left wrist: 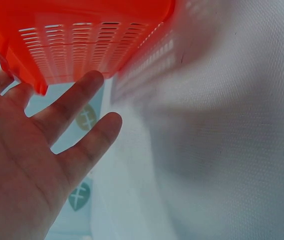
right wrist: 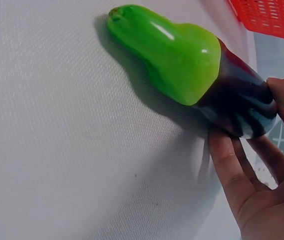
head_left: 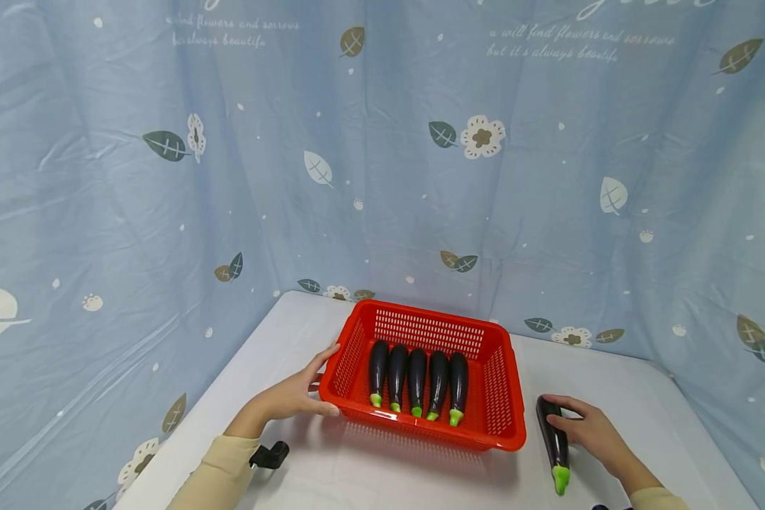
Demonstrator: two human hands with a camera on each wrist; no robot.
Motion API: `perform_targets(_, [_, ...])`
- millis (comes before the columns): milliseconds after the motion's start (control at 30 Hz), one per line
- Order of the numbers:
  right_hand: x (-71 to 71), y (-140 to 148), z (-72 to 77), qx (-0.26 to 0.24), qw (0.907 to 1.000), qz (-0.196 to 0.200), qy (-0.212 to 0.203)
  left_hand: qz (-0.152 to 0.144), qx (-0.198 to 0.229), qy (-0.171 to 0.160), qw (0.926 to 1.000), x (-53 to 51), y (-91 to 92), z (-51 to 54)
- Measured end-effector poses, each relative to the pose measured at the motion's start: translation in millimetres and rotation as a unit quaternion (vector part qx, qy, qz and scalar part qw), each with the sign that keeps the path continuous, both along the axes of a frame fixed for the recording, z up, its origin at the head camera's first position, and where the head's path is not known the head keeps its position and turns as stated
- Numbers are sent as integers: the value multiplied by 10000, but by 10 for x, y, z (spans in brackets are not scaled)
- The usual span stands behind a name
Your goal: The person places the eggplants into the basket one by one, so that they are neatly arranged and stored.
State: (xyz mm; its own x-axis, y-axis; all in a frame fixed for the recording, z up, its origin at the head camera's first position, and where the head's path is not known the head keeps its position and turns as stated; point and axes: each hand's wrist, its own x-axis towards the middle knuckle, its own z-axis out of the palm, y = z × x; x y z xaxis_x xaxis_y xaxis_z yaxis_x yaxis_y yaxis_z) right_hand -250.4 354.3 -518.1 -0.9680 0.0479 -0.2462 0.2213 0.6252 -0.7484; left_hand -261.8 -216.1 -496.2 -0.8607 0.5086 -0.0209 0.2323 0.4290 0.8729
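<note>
A red plastic basket (head_left: 513,382) with slotted sides holds several dark eggplants (head_left: 417,379) with green stem ends, lying side by side. At its left end, my left hand (head_left: 293,397) touches the rim with spread, mostly straight fingers. The left wrist view shows that hand's palm (left wrist: 17,165) and the basket's slotted wall (left wrist: 77,45). To the right of the basket, my right hand (head_left: 589,428) grips another eggplant (head_left: 554,443) near its dark end. In the right wrist view, thumb and fingers sit on opposite sides of this eggplant (right wrist: 241,95), its green stem end pointing away from the palm.
The basket stands on a white-covered table (head_left: 280,319). Behind and beside the table hangs a blue curtain (head_left: 389,198) printed with leaves and flowers. A small black device (head_left: 270,455) is at my left wrist.
</note>
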Motion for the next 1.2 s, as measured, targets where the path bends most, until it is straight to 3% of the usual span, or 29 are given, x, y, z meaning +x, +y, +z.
perform_targets(400, [7, 17, -54, -206, 9997, -83, 36, -30, -25, 57, 10000, 10, 5, -1])
perform_targets(967, [-14, -86, 112, -114, 9998, 7, 180, -18, 33, 100, 9999, 20, 5, 2])
perform_targets(1200, [-9, -93, 196, -161, 9986, 224, 453, -16, 45, 75, 10000, 20, 2, 1])
